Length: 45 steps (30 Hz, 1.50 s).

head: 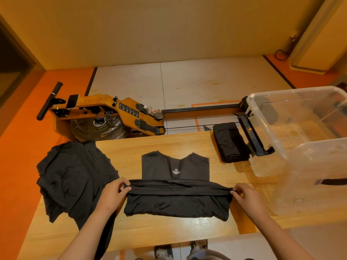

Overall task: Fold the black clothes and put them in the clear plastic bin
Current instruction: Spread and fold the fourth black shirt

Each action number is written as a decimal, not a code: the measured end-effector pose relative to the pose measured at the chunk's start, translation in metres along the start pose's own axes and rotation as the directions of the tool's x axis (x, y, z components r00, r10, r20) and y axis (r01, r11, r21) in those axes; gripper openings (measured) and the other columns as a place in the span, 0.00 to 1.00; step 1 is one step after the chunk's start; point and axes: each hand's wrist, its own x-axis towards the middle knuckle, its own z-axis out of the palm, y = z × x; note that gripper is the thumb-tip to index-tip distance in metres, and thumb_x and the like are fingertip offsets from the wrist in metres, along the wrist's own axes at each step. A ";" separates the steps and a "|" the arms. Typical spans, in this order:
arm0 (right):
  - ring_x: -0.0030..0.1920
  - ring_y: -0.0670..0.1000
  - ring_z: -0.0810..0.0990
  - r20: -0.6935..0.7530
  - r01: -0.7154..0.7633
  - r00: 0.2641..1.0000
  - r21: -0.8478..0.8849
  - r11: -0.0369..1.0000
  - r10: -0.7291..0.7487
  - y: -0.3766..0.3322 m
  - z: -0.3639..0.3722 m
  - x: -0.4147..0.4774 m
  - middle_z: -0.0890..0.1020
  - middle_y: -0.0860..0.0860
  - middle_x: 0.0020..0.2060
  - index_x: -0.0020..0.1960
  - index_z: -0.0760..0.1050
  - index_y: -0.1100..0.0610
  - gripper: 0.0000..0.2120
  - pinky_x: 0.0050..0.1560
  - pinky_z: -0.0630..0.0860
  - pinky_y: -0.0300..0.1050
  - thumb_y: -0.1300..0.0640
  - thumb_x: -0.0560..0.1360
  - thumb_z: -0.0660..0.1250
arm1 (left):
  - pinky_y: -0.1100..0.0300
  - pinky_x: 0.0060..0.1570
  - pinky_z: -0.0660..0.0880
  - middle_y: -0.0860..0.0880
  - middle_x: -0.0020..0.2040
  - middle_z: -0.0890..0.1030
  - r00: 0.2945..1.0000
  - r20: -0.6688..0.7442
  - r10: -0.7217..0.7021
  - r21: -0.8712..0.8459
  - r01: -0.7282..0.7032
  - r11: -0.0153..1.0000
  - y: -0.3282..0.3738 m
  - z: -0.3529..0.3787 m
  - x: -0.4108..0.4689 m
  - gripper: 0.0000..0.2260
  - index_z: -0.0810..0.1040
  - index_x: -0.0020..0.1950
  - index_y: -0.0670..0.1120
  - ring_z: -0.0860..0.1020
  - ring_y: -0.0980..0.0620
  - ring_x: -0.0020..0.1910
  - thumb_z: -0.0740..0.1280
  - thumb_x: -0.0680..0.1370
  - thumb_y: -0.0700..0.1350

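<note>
Black shirt (176, 203) on the counter (169, 145) is pinched at both fold ends by your left hand (112, 194) and right hand (247, 197), so an uneven pull could skew it or drop a corner.

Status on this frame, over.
Left hand and right hand pinch black shirt, half folded. Folded garment beside clear bin. Unfolded pile at left; nothing blocking.

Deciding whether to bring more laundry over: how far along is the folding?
Done: one folded black garment lies on the light wooden table beside the clear plastic bin, not yet inside it. In hand: the left hand and right hand pinch the fold of the black shirt with an XL label. Left: the crumpled pile of black clothes, then binning everything.
</note>
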 end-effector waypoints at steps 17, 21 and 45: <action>0.46 0.46 0.77 0.017 0.085 0.996 0.041 0.996 -0.085 -0.005 -0.018 0.022 0.81 0.47 0.47 0.54 0.81 0.55 0.08 0.47 0.71 0.34 0.59 0.76 0.70 | 0.71 0.34 0.66 0.48 0.32 0.74 0.999 0.029 0.032 -0.103 -0.029 0.994 0.011 -0.030 0.006 0.07 0.79 0.39 0.47 0.72 0.52 0.33 0.72 0.74 0.37; 0.45 0.45 0.77 0.006 0.058 0.998 0.015 0.998 -0.058 -0.005 -0.024 0.023 0.81 0.47 0.45 0.50 0.81 0.53 0.04 0.46 0.73 0.38 0.55 0.75 0.71 | 0.66 0.37 0.70 0.44 0.32 0.78 1.000 0.003 -0.005 -0.196 0.006 0.981 0.011 -0.036 0.008 0.07 0.81 0.38 0.47 0.75 0.50 0.34 0.74 0.72 0.37; 0.44 0.44 0.80 -0.088 0.093 0.994 0.359 0.929 -0.065 -0.040 -0.066 0.051 0.82 0.46 0.39 0.43 0.79 0.54 0.05 0.45 0.75 0.37 0.63 0.73 0.72 | 0.57 0.41 0.71 0.41 0.32 0.75 0.991 -0.096 -0.088 -0.403 0.042 0.914 0.028 -0.082 0.020 0.07 0.80 0.37 0.39 0.71 0.47 0.32 0.77 0.68 0.36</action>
